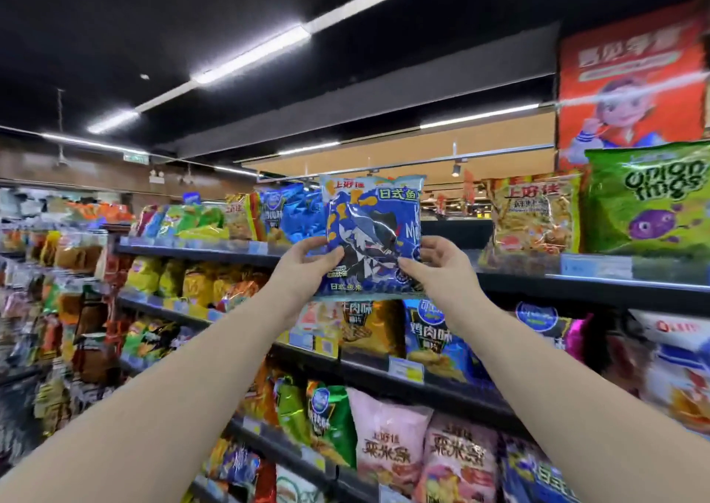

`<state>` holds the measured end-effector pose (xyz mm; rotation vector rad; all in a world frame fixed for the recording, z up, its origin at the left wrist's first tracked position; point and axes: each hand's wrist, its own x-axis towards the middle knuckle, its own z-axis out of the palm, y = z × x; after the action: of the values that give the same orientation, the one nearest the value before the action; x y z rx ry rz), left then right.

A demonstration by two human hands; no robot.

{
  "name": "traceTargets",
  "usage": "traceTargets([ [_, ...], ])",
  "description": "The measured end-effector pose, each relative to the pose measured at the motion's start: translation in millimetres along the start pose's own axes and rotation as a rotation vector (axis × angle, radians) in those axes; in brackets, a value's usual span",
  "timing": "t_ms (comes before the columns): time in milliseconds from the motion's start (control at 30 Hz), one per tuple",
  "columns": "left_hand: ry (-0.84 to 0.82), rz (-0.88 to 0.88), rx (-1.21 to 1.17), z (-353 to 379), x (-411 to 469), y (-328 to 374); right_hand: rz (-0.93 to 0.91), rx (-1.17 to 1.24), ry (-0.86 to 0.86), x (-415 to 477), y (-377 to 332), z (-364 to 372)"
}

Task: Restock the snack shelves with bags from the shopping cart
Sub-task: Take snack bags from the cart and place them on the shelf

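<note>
Blue snack bag is held by its lower half, one hand on each side. On my left hand the thumb presses the front and the fingers go behind. My right hand pinches the other edge the same way. I think two hands are used because the bag is puffy and slippery, and this keeps it upright with the picture facing out.

Both arms reach up and forward. The bag hangs in the air in front of the top shelf, not resting on it yet. It sits right before a dark gap between the blue bags and a yellow bag. That gap looks like the spot for it.

Beside the yellow bag stands a green onion rings bag. Price tags run along the shelf edge. Lower shelves are packed with chips, and pink bags sit near the bottom. Long ceiling lights shine on a black ceiling, and a red poster hangs high up. I cannot see the cart.
</note>
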<state>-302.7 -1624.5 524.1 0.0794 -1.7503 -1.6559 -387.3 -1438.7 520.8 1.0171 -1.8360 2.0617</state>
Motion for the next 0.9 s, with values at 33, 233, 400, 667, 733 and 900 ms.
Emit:
traceTargets([
  [33,-0.013,0.022,0.016,2,12,-1,-0.015,-0.019,0.001,11,2,-1],
  [233,-0.065,0.187,0.117,25,86,15,-0.129,-0.174,0.034,87,-3,-14],
  [400,-0.131,0.193,0.16,58,155,12,-0.146,-0.324,0.113,148,-3,-29],
  [667,-0.294,0.009,0.091,95,247,-10,-0.049,-0.613,0.155,223,12,-40],
  [733,-0.331,-0.022,0.107,104,271,-14,-0.033,-0.713,0.169,239,13,-40],
  [900,-0.552,-0.164,0.194,115,324,-25,0.067,-0.956,0.217,269,21,-35],
])
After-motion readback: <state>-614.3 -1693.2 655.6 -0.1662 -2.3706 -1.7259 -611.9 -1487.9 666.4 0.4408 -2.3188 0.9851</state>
